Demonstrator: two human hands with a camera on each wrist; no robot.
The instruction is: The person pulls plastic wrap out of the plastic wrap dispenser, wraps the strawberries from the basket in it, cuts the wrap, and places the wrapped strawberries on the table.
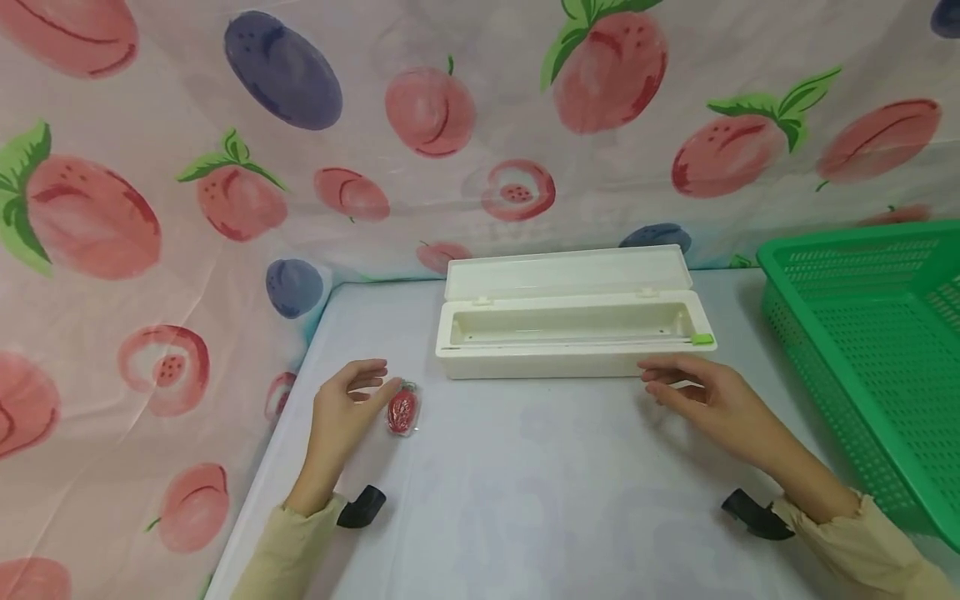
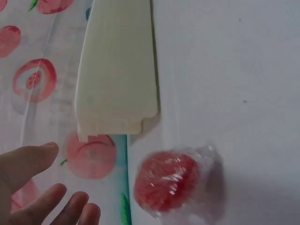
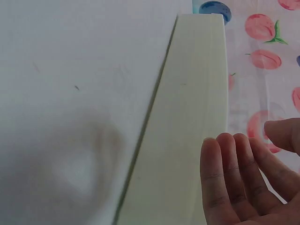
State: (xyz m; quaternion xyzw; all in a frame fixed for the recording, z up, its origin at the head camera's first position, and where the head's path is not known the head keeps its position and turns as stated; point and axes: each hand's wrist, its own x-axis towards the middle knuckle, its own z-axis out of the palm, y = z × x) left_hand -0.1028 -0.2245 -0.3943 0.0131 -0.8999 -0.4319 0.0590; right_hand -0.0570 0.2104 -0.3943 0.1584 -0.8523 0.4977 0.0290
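Your left hand point(image 1: 339, 414), fingers loose, empty, hovered beside red packet point(image 1: 402, 413) on desk point(image 1: 525, 500); your right hand point(image 1: 712, 400), likewise relaxed, empty, near box point(image 1: 540, 367) front. Lid point(image 1: 566, 273) lay back, presumably leaving trough point(image 1: 570, 323) accessible.

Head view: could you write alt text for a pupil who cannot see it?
A left hand hovers beside a small red wrapped item on a white table, and a right hand near a long white box with its lid open. A green basket stands at the picture's right.
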